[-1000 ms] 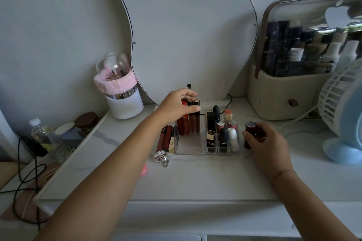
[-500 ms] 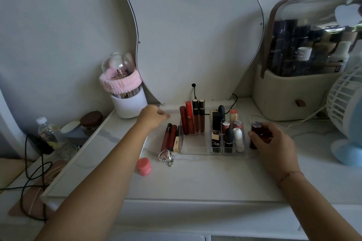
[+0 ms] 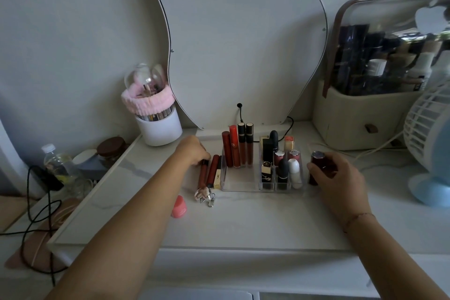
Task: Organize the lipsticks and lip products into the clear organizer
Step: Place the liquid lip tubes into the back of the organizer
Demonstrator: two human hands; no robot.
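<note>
My left hand is down on the white tabletop, just left of the clear organizer. Fingers curl over the top end of a red lip tube lying flat there; can't tell if I've actually got it pinched or am only touching it. Beside that tube lie another red tube and a gold-capped lipstick, all 3 side by side against the organizer's left wall.

My right hand is closed round a dark red lipstick, standing upright on the tabletop just right of the organizer, outside it.

Inside the organizer: 4 tall lip glosses lean at the back of the wide left section, front of that section bare. Small compartments on the right hold upright lipsticks, incl. a black one and a white one in front.

In front of the loose tubes sits a clear heart keychain, and nearer me, partly behind my forearm, a small pink pot.
</note>
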